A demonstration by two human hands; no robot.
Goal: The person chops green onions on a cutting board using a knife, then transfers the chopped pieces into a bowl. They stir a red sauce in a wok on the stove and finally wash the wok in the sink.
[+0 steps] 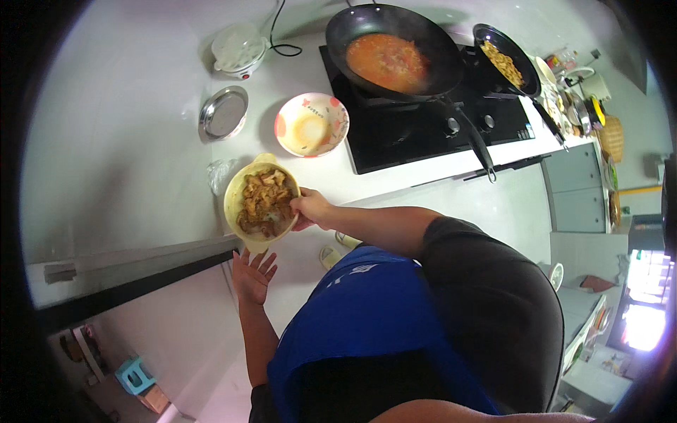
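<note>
My right hand (313,208) grips the rim of a pale yellow two-handled bowl (230,205), thumb over the edge. Inside lie browned pieces of food (264,198), perhaps fried meat. The bowl is held at the counter's near edge. My left hand (253,277) is close under the bowl's lower handle, palm up and fingers apart; whether a fingertip touches it I cannot tell. Just beyond stands a patterned bowl (309,127) with a little yellowish residue. A crumpled clear plastic bag (220,175) rests beside the yellow bowl.
A black wok (338,45) of reddish soup sits on the black gas hob (391,135), handle jutting past the counter. Farther right is a frying pan (484,34) with browned food. A metal dish (224,113) and a lidded white electric cooker (239,50) stand by the wall.
</note>
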